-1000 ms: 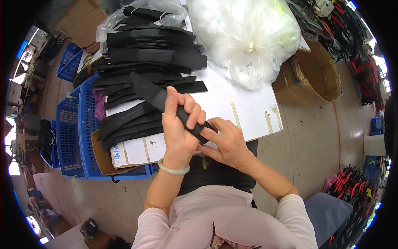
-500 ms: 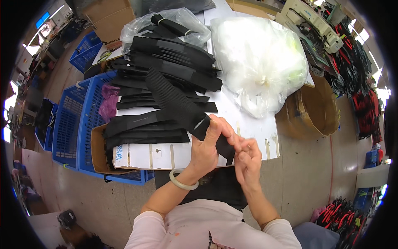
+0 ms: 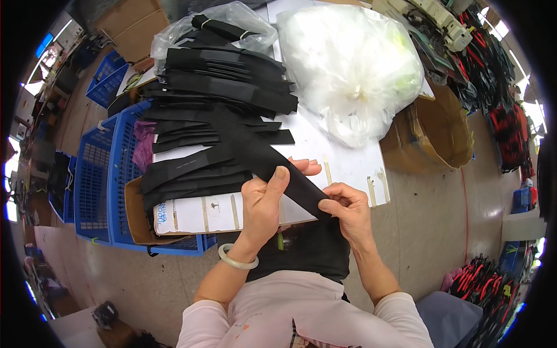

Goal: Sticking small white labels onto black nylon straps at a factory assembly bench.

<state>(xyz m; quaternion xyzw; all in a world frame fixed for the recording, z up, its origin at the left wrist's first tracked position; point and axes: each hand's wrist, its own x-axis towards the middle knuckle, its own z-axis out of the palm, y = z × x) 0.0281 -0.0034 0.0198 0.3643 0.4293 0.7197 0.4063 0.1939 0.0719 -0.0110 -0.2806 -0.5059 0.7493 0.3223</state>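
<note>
A long black fabric strip point(image 3: 268, 165) slants from the stacks toward my body, held in both hands. My left hand point(image 3: 268, 194) grips it around its middle, thumb on top and fingers beneath. At its near end, my right hand point(image 3: 348, 207) pinches the corner between thumb and fingers. Left of my hands, several similar black strips point(image 3: 197, 168) lie fanned over the white board point(image 3: 360, 174). Thicker stacks of black strips point(image 3: 220, 87) rest farther back.
A clear plastic bag with white contents point(image 3: 351, 69) sits at the back right, beside a brown cardboard drum point(image 3: 426, 136). Blue crates point(image 3: 96, 180) stand on the left, with an open cardboard box point(image 3: 139, 217) against the board. A sewing machine point(image 3: 447, 23) is at the far right.
My right hand has moved from near my left fingertips to the strip's near end. The strip now lies stretched between both hands, and the view has shifted slightly.
</note>
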